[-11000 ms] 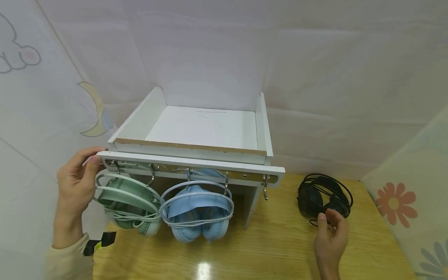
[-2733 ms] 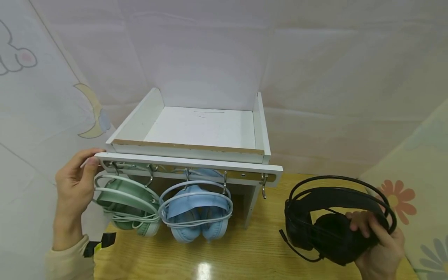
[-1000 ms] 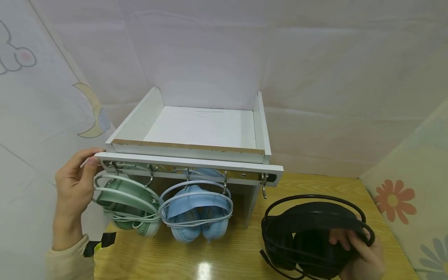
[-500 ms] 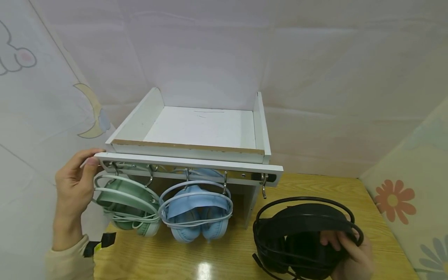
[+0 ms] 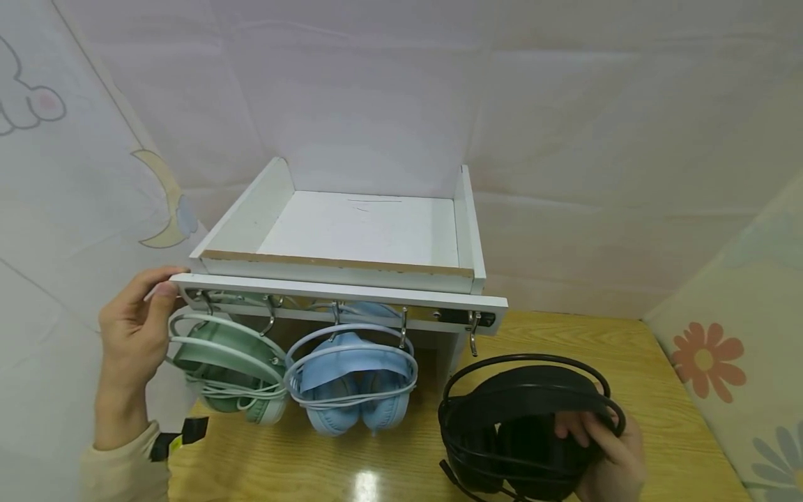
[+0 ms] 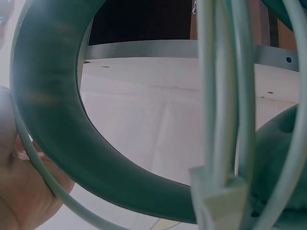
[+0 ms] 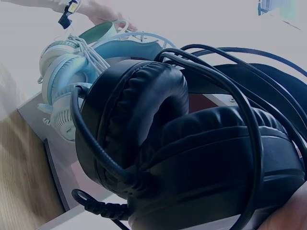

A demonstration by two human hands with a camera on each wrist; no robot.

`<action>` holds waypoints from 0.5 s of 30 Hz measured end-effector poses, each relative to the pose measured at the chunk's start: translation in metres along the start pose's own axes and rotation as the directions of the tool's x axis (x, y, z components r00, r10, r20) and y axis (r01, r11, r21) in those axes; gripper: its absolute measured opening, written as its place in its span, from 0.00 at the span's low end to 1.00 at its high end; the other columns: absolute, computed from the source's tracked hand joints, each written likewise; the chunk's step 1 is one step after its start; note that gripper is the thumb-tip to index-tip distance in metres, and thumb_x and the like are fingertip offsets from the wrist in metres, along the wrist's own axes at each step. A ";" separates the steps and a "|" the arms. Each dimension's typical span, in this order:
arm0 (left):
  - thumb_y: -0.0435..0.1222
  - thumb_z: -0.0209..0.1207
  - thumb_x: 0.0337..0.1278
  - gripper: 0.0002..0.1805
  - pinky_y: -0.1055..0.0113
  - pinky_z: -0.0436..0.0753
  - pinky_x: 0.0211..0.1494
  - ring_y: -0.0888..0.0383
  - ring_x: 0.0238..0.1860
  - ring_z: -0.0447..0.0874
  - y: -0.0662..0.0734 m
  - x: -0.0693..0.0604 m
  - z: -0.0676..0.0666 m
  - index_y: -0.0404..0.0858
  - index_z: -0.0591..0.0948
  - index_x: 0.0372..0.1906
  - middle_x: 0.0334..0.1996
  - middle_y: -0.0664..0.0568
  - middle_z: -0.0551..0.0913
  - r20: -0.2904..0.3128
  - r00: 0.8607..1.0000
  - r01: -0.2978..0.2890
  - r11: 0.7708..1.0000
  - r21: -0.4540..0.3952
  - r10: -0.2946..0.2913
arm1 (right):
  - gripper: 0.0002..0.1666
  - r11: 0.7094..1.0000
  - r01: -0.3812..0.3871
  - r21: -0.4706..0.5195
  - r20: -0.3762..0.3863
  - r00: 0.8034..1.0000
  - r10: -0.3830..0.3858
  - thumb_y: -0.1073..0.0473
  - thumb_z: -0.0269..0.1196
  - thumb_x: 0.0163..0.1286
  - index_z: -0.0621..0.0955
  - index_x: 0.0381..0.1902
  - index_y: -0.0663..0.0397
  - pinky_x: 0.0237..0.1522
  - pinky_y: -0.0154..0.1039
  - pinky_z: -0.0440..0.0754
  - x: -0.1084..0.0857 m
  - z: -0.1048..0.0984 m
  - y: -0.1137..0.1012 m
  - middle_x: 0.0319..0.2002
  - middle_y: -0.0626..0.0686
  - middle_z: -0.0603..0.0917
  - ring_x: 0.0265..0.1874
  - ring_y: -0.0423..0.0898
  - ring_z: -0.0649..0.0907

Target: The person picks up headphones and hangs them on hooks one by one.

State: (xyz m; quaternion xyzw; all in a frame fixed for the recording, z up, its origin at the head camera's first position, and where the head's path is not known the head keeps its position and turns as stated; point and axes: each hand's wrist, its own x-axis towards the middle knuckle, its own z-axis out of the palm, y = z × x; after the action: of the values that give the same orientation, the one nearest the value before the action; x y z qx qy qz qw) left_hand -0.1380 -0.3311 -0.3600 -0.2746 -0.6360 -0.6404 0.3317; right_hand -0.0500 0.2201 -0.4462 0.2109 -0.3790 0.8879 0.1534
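My left hand [image 5: 132,328] grips the left end of a white hook rail [image 5: 339,287], thumb in front. Green headphones [image 5: 232,341] and light blue headphones [image 5: 357,359] hang from the rail's metal hooks. In the left wrist view, the green headband [image 6: 53,115] and its cable cross close before the left hand [image 6: 29,191]. My right hand [image 5: 615,453] holds a black headset [image 5: 533,394] by its right earcup, below and in front of the rail's right end. Seen from the right wrist, its padded earcups [image 7: 144,110] and cables fill the view; most of that hand is hidden.
The rail fronts a white shelf [image 5: 364,230] with raised sides, standing on a wooden table [image 5: 665,390]. A bare hook [image 5: 475,335] sits at the rail's right end. Pale cloth walls [image 5: 596,139] close in the back and both sides.
The black headset lay on the table at the right in the oldest frame. My right hand took it up, then carried it leftward towards the rail. My left hand keeps its grip there.
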 end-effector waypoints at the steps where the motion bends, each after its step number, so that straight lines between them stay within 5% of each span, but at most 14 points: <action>1: 0.14 0.47 0.74 0.13 0.74 0.90 0.55 0.59 0.46 0.91 0.000 0.000 0.000 0.05 0.74 0.54 0.48 0.44 0.88 0.000 1.000 0.002 1.000 -0.001 -0.002 | 0.33 1.000 0.003 -0.014 -0.002 1.000 -0.003 0.80 0.23 0.78 0.73 0.27 0.64 0.33 0.40 0.84 0.000 0.000 0.001 0.22 0.56 0.70 0.23 0.52 0.71; 15: 0.14 0.47 0.73 0.13 0.73 0.90 0.54 0.58 0.46 0.91 -0.001 0.000 0.000 0.05 0.74 0.54 0.49 0.44 0.88 -0.007 1.000 0.003 1.000 -0.002 -0.003 | 0.32 0.996 0.019 -0.087 0.026 1.000 -0.017 0.83 0.24 0.75 0.74 0.28 0.63 0.31 0.40 0.80 0.001 0.004 0.013 0.20 0.55 0.65 0.21 0.52 0.68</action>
State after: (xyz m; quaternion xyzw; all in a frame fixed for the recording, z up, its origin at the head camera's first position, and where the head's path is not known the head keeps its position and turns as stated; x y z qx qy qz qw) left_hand -0.1386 -0.3316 -0.3611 -0.2716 -0.6345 -0.6427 0.3325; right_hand -0.0553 0.2083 -0.4513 0.2188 -0.4174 0.8663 0.1657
